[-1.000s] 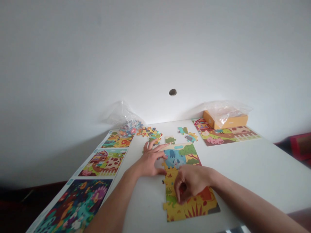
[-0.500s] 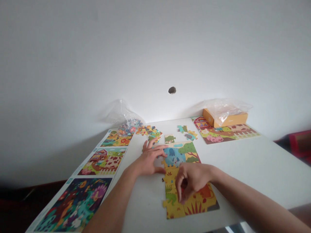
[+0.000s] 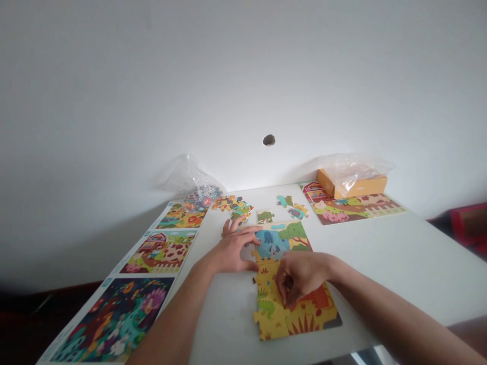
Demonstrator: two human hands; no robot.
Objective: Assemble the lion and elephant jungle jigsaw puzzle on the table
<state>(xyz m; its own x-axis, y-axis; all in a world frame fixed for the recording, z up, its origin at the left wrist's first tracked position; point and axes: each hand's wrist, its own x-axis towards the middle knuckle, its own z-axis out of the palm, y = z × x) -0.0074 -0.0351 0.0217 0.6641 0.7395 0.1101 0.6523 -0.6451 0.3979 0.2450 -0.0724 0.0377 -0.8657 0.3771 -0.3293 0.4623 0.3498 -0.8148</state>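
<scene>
A partly joined jigsaw puzzle (image 3: 274,324) lies flat on the white table, showing elephants, a tree, a green crocodile and yellow ground. Along its upper left edge rests my left hand (image 3: 233,250), fingers spread, with thumb and fingertips touching the border pieces. My right hand (image 3: 304,274) is over the middle of the puzzle, fingers curled and pinched downward, tips on the yellow pieces. Whether a piece is between those fingertips is hidden. Just beyond the puzzle sits a loose green puzzle piece (image 3: 265,217).
Loose pieces (image 3: 233,204) are heaped behind my left hand, and a few more (image 3: 298,211) lie at the back. A printed picture sheet (image 3: 158,252) runs down the left side. At back right, an orange box (image 3: 359,187) under clear plastic stands on a farm puzzle (image 3: 357,213).
My right hand's fingertips have moved slightly up and right over the yellow pieces. My left hand stays at the puzzle's left edge.
</scene>
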